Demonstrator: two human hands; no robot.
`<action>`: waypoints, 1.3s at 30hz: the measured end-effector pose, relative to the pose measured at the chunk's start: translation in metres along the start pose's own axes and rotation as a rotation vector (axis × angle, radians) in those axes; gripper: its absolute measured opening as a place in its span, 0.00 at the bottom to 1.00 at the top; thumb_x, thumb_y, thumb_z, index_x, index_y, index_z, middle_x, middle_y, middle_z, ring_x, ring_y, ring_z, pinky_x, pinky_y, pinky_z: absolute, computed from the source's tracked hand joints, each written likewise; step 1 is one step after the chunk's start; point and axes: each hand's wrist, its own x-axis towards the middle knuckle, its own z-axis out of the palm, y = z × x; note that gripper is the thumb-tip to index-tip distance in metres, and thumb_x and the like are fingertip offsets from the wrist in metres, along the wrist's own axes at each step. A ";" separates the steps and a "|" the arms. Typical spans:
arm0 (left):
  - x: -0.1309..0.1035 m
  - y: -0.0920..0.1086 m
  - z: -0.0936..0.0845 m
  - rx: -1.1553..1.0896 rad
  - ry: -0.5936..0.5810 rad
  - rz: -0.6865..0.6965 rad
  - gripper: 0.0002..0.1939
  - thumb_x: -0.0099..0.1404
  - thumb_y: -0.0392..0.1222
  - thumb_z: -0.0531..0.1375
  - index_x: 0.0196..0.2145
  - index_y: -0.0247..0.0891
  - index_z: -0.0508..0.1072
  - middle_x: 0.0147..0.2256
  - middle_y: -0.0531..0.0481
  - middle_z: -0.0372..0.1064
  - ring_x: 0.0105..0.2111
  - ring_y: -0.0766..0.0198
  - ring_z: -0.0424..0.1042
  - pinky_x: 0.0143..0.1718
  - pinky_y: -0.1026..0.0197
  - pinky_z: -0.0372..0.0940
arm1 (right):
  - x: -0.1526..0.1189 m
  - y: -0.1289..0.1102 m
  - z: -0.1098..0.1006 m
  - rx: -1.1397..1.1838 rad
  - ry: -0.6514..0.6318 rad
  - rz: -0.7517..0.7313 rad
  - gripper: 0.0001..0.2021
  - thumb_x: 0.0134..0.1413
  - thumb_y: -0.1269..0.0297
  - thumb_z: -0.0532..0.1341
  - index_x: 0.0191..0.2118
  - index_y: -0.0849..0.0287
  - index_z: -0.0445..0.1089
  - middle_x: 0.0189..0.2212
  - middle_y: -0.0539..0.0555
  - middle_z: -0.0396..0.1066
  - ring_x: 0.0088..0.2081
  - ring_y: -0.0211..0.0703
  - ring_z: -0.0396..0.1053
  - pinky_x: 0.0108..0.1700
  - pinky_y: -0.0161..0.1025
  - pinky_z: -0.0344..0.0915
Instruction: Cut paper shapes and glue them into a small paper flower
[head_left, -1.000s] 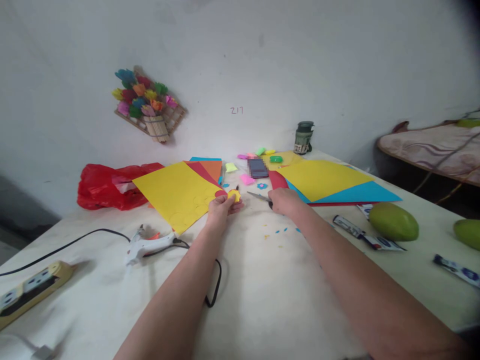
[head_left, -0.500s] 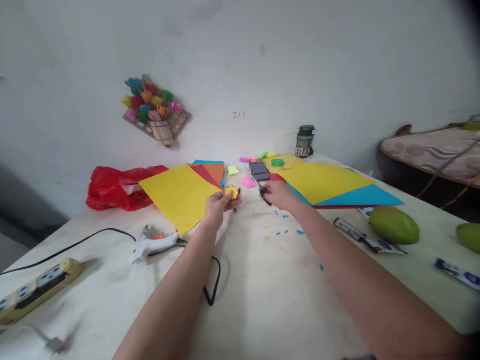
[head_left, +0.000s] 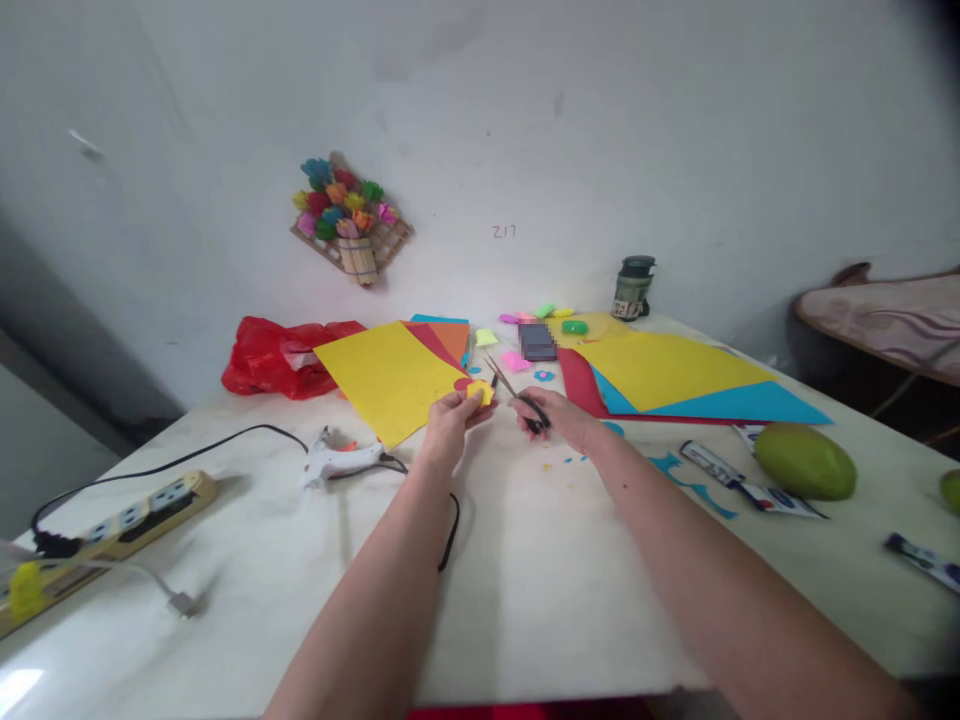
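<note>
My left hand (head_left: 453, 420) pinches a small yellow paper cut-out (head_left: 480, 392) near the middle of the table. Closed around the black handles of a pair of scissors (head_left: 534, 408) is my right hand (head_left: 559, 415); the blades point up and to the left, apart from the cut-out. Behind my left hand lies a large yellow sheet (head_left: 390, 375), with a small red paper piece (head_left: 462, 384) at its corner. A blue paper flower with a pink centre (head_left: 544, 376) rests beyond the scissors. Blue paper scraps (head_left: 694, 485) lie beside my right forearm.
A white glue gun (head_left: 341, 462) and a power strip (head_left: 142, 515) with cords stand at left, near a red plastic bag (head_left: 281, 355). On the right are stacked coloured sheets (head_left: 675, 370), tubes (head_left: 780, 500) and a green fruit (head_left: 806, 460). A phone (head_left: 538, 341) lies at the back.
The view has shifted, so the table's things appear farther right. My right hand has drawn the scissors slightly nearer, uncovering the blue flower. The left hand keeps the yellow cut-out.
</note>
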 end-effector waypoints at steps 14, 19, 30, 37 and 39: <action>0.000 0.001 0.000 0.066 -0.030 -0.014 0.14 0.48 0.44 0.64 0.30 0.29 0.73 0.30 0.44 0.72 0.33 0.59 0.73 0.40 0.57 0.66 | -0.010 -0.002 -0.008 -0.096 -0.164 0.057 0.14 0.50 0.53 0.53 0.29 0.61 0.60 0.22 0.50 0.68 0.19 0.32 0.64 0.18 0.28 0.56; 0.001 -0.002 -0.001 0.059 -0.039 -0.014 0.14 0.47 0.44 0.65 0.28 0.29 0.73 0.29 0.44 0.71 0.35 0.58 0.72 0.42 0.55 0.65 | -0.010 -0.001 -0.008 -0.082 -0.160 0.061 0.13 0.50 0.54 0.54 0.30 0.61 0.60 0.22 0.50 0.68 0.19 0.31 0.64 0.18 0.27 0.57; 0.001 -0.003 -0.002 0.031 -0.065 0.006 0.13 0.48 0.43 0.64 0.28 0.29 0.72 0.29 0.45 0.71 0.35 0.59 0.72 0.44 0.54 0.64 | -0.008 -0.001 -0.007 -0.078 -0.185 0.049 0.12 0.49 0.55 0.55 0.30 0.60 0.60 0.21 0.48 0.67 0.17 0.30 0.63 0.17 0.27 0.55; 0.003 -0.004 -0.002 0.034 -0.060 0.000 0.14 0.48 0.42 0.64 0.30 0.29 0.74 0.30 0.44 0.71 0.34 0.60 0.72 0.45 0.55 0.64 | -0.010 -0.004 -0.004 -0.091 -0.168 0.064 0.11 0.49 0.56 0.55 0.29 0.60 0.59 0.20 0.47 0.66 0.17 0.30 0.62 0.17 0.27 0.55; 0.003 -0.004 -0.002 0.034 -0.064 0.003 0.13 0.48 0.42 0.64 0.30 0.29 0.74 0.30 0.44 0.71 0.34 0.59 0.72 0.45 0.54 0.64 | -0.010 -0.004 -0.004 -0.096 -0.163 0.067 0.12 0.49 0.56 0.55 0.29 0.60 0.59 0.20 0.47 0.66 0.16 0.29 0.62 0.16 0.27 0.54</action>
